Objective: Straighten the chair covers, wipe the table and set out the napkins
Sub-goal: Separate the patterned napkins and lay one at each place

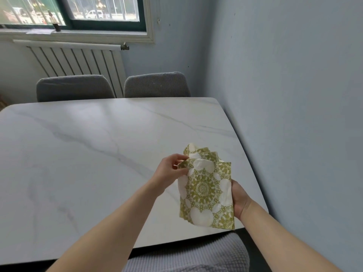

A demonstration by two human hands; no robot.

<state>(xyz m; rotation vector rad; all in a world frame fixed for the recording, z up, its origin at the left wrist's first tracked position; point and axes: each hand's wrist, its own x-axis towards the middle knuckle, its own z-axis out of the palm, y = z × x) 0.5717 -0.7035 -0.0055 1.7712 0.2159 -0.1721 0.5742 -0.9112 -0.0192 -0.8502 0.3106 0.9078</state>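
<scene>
Thumb and fingertips [179, 157] of the left hand [170, 170] pinch the upper left corner of the front sheet in a fanned stack of napkins [204, 191], white paper printed with olive-green medallions. The wrist is bent slightly and the bare forearm runs in from the lower left of the frame. The right hand [239, 201] grips the stack by its right edge with the palm turned toward the camera. Its fingers are hidden behind the paper, and its forearm enters from the lower right corner.

The napkins are held upright in the air, right of centre in the lower half of the frame, above the near right corner of the table [88, 154]. Several staggered corners show behind the front sheet, but an exact count cannot be made.

The table, a white slab with grey veining, fills the middle of the frame. Three chairs are in view, all with textured grey covers. The far-left chair [74, 88] and far-right chair [156, 85] stand side by side against the table's far edge. The near chair [188, 256], paler and waffle-patterned, sits at the bottom edge of the frame, tucked under the near side.

Behind the two far chairs, one white radiator [78, 61] hangs under a green-framed window [78, 12] in the upper left. A pale blue wall [284, 95] fills the right side.
</scene>
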